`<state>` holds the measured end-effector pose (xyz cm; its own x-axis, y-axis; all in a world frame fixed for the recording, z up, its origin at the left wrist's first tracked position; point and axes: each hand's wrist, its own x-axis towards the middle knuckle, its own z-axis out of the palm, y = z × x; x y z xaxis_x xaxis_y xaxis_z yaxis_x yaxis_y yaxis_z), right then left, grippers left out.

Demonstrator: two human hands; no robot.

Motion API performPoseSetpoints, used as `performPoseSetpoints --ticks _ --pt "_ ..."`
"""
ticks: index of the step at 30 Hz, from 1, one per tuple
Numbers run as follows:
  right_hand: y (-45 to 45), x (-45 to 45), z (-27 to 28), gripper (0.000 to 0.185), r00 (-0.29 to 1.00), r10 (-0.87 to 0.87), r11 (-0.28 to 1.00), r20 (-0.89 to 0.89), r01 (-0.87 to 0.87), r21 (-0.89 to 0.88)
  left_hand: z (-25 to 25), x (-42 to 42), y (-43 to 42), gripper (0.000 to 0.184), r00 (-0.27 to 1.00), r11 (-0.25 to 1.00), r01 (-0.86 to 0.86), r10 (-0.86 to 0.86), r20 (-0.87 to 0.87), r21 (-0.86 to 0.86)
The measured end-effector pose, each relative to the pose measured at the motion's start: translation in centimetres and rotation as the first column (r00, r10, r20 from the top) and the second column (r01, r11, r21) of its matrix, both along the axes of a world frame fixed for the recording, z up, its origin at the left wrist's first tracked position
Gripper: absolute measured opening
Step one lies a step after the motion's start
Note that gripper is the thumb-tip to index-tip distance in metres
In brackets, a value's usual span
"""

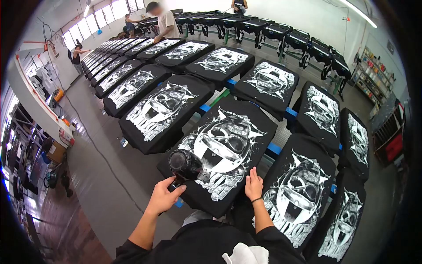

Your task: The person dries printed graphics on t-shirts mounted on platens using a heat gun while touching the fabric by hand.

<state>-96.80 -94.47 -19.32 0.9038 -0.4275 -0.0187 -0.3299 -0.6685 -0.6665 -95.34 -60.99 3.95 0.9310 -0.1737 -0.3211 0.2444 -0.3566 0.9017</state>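
Note:
My left hand [166,195] is closed around the handle of a black hair dryer [183,163], held over the near left part of a black T-shirt [259,115]. The shirt is stretched flat on a board and bears a white and grey print of a head in a cap and goggles. Part of the print's lower left is hidden behind the dryer. At the shirt's right edge, my right hand [253,187] lies with its fingers straight and close together, and nothing shows in it. A dark band circles that wrist.
More printed black shirts on boards [303,189] [169,110] surround this one in a long looping row on blue supports [273,148]. Black garments hang on a far row [255,25]. A person in a light shirt [168,25] stands beyond. Shelves [373,75] stand right; a cable [94,145] crosses the left floor.

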Motion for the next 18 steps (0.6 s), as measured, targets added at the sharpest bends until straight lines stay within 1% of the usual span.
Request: performPoseSetpoints --ticks 2,4,7,8,12,14,15,18 --pt "-0.1 0.0 0.3 0.049 1.0 0.003 1.0 -0.03 -0.004 -0.024 -0.3 -0.2 0.4 0.035 1.0 1.0 0.015 -0.014 0.024 -0.003" --pt "-0.1 -0.2 0.3 0.049 1.0 0.003 1.0 -0.026 -0.003 -0.013 -0.3 -0.4 0.7 0.035 1.0 0.999 -0.006 0.006 0.01 -0.032" --pt "0.0 0.0 0.4 0.049 1.0 0.014 0.999 -0.005 -0.014 -0.051 -0.2 -0.9 1.0 0.037 1.0 1.0 0.006 -0.006 -0.008 -0.019" --pt "0.0 -0.1 0.4 0.049 1.0 0.016 0.998 -0.018 -0.017 -0.058 0.1 -1.0 1.1 0.04 1.0 0.999 0.013 -0.012 -0.017 0.037" --pt "-0.1 -0.1 0.3 0.049 0.999 0.021 0.995 -0.031 -0.024 -0.093 0.8 -1.7 1.2 0.043 0.999 0.997 0.027 -0.025 -0.032 0.068" --pt "-0.3 0.0 0.7 0.048 0.999 0.024 0.996 -0.047 -0.028 -0.08 1.7 -1.4 1.1 0.046 0.994 0.987 0.094 -0.084 -0.074 0.131" --pt "-0.4 -0.1 0.7 0.048 0.998 0.029 0.997 -0.054 -0.032 -0.069 1.6 -1.5 1.1 0.048 0.992 0.99 0.112 -0.106 -0.07 0.091" --pt "-0.2 0.0 0.5 0.049 0.999 0.026 0.998 -0.047 -0.028 -0.051 2.0 -1.5 0.5 0.047 0.99 0.983 0.125 -0.114 -0.086 0.138"
